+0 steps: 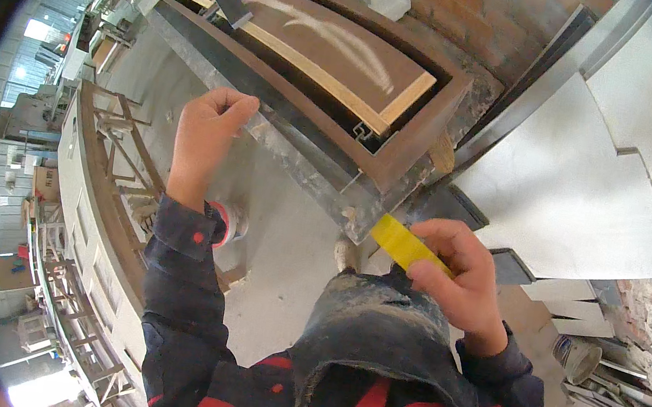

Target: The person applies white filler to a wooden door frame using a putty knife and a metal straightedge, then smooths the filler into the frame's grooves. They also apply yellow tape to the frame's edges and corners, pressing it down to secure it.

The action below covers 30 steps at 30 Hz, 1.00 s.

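My right hand (460, 275) grips a roll of yellow tape (404, 240) between thumb and fingers, just off the near corner of a workbench (327, 194). My left hand (205, 140) is raised beside the bench's long edge, thumb and fingertips pinched together; nothing shows between them. On the bench lies a long brown frame (415, 172). Inside it sits a brown panel (346, 41) edged with pale wood strips (317, 77) and marked by a whitish curved smear. Across the strip at the far side rests a dark flat piece (227, 1) whose kind is unclear.
Large pale sheets (567, 178) lean at the right near a brick wall (465, 13). A bucket (231, 225) stands on the floor behind my left sleeve; another bucket (578, 359) is at right. A long pale panel on trestles (96, 236) runs along the left.
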Motion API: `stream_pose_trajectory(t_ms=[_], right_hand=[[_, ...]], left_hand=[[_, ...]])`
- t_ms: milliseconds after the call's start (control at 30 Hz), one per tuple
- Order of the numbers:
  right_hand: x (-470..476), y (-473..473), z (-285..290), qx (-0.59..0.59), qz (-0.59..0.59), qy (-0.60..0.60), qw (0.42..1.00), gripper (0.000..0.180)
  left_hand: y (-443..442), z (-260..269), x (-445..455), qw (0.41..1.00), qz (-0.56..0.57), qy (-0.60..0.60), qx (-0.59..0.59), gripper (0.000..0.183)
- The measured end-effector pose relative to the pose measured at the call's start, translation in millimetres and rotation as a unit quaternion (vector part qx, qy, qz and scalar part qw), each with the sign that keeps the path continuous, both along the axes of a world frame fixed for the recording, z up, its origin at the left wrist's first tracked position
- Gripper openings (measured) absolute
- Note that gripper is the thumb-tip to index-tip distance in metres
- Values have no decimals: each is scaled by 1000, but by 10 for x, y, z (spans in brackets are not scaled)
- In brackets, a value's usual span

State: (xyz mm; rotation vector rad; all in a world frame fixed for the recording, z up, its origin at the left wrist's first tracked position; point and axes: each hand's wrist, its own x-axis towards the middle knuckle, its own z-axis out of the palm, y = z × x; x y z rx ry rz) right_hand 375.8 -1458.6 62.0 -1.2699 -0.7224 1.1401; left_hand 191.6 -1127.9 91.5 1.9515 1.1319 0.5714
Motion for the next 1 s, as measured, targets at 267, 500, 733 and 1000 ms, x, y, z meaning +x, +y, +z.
stream_pose_trajectory(t_ms=[267, 500, 733, 1000], right_hand=[[156, -139, 84, -41, 7, -15, 999, 44], [-33, 2, 53, 1, -41, 17, 999, 41], [-55, 66, 88, -8, -49, 14, 999, 42], [-69, 82, 11, -37, -47, 17, 998, 40]], left_hand=[[782, 134, -239, 987, 67, 70, 127, 30], [1264, -247, -75, 979, 47, 114, 164, 31], [1225, -358, -22, 976, 41, 82, 197, 30], [1176, -413, -8, 933, 50, 160, 320, 39]])
